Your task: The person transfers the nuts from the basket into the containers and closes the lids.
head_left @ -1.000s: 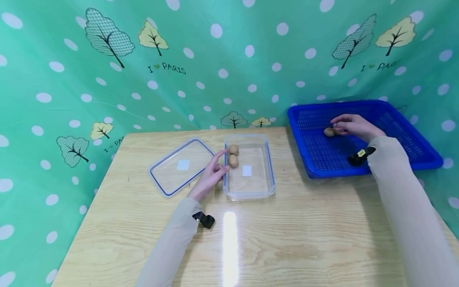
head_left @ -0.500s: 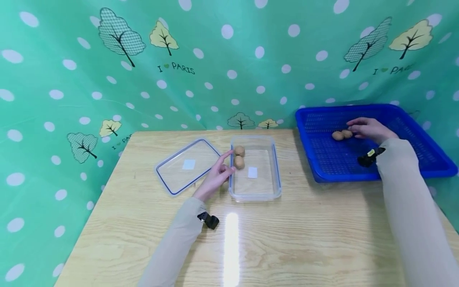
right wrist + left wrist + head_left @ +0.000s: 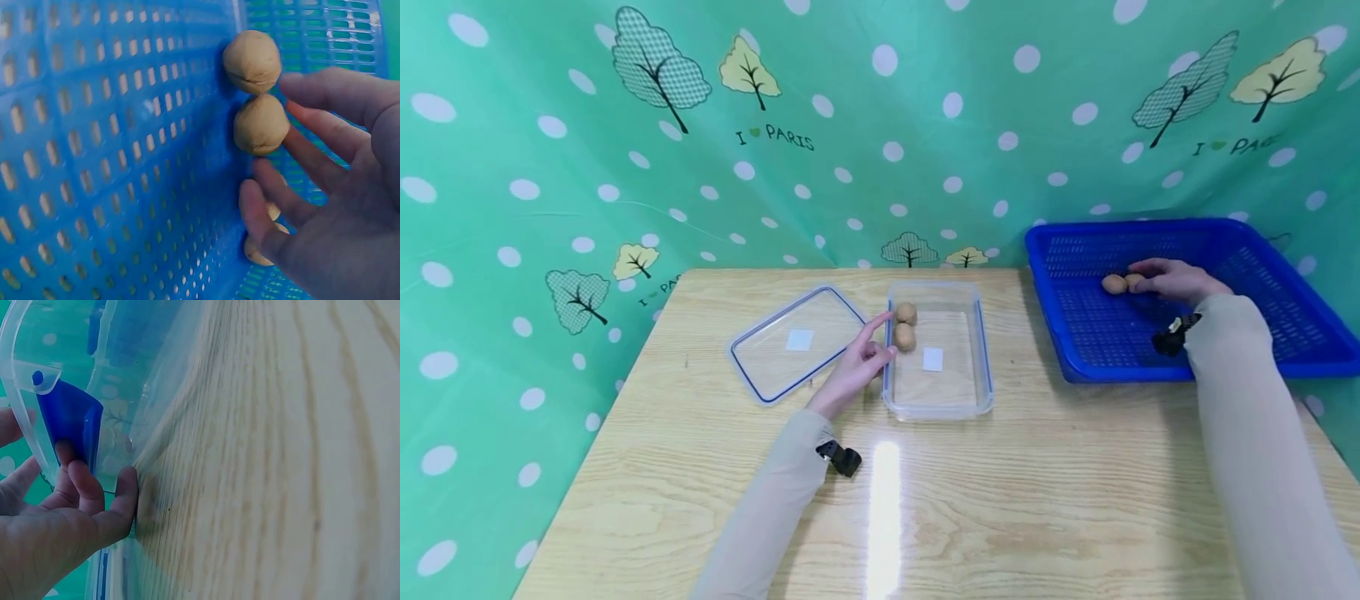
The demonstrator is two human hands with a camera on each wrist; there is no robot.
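My left hand (image 3: 855,363) rests at the left rim of the clear plastic container (image 3: 958,410), index finger and thumb reaching to the edge. In the left wrist view its other fingers lie loosely bent by the blue side latch (image 3: 72,422). Two walnuts (image 3: 905,337) lie inside, against that side. My right hand (image 3: 1176,282) is lowered into the blue basket (image 3: 1120,372), its fingertips right beside a walnut (image 3: 261,125). Another walnut (image 3: 252,61) sits close above that one in the right wrist view. More walnuts (image 3: 265,248) are partly hidden behind the fingers.
A clear lid (image 3: 800,340) with a blue seal lies on the wooden table (image 3: 1000,517), left of the container. Behind the table hangs a green dotted cloth (image 3: 850,92). The basket's raised walls surround the right hand.
My right hand drew back slightly from the walnuts, then came back down to the right-hand one. My left hand stays at the container rim. The head view has shifted a little.
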